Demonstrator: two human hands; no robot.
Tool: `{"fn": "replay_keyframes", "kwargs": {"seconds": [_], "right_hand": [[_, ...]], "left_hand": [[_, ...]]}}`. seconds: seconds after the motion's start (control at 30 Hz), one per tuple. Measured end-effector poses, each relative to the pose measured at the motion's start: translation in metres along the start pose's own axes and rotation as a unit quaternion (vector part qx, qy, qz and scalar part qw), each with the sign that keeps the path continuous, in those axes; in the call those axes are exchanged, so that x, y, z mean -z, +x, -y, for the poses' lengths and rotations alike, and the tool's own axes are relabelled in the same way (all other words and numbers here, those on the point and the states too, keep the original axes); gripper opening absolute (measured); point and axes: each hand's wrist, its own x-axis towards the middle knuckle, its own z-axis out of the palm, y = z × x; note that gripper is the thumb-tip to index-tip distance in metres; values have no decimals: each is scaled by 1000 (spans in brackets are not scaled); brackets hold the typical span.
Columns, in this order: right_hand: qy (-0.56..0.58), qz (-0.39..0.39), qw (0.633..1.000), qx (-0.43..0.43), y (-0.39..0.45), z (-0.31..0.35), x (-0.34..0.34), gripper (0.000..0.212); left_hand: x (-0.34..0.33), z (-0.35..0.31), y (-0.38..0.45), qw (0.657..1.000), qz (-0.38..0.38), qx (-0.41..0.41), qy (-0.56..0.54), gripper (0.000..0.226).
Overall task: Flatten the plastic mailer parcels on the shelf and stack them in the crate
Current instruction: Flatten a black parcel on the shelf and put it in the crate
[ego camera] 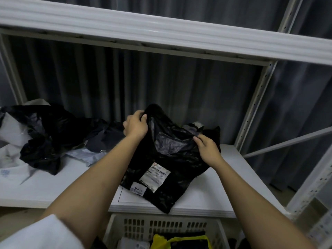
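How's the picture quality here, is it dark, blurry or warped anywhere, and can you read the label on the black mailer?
Head view: dim overall, so the black mailer and the pile of mailers lose detail in shadow; the wide angle bows the upper shelf beam; the shipping label is too soft to read; the left hand and right hand look fairly sharp; the crate is cropped at the bottom.

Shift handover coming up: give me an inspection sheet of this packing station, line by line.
Surface: white shelf, partly covered.
Job's things: black mailer with white label, lifted at its top; white crate below, holding a yellow bag.
Clutter: heap of black and white mailers at left.
Grippers: left hand and right hand each grip the mailer's upper edge.
Cables: nothing seen.
Surroundings: grey curtain, white rack upright.
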Motion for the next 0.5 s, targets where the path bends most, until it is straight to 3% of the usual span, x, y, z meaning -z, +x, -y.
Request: {"fn": "replay_keyframes", "kwargs": {"seconds": [0.1, 0.23, 0.37, 0.5], "right_hand": [[126, -69, 980, -135, 6, -14, -13, 44], [227, -124, 907, -333, 8, -64, -29, 51], [110, -70, 896, -423, -6, -118, -48, 49], [-39, -1, 919, -393, -26, -139, -57, 34]], "left_hand": [[-12, 6, -2, 997, 23, 9, 76, 49], [-36, 37, -18, 987, 80, -5, 140, 49], [-65, 85, -33, 961, 179, 22, 210, 48], [-90, 125, -44, 932, 266, 52, 239, 56]]}}
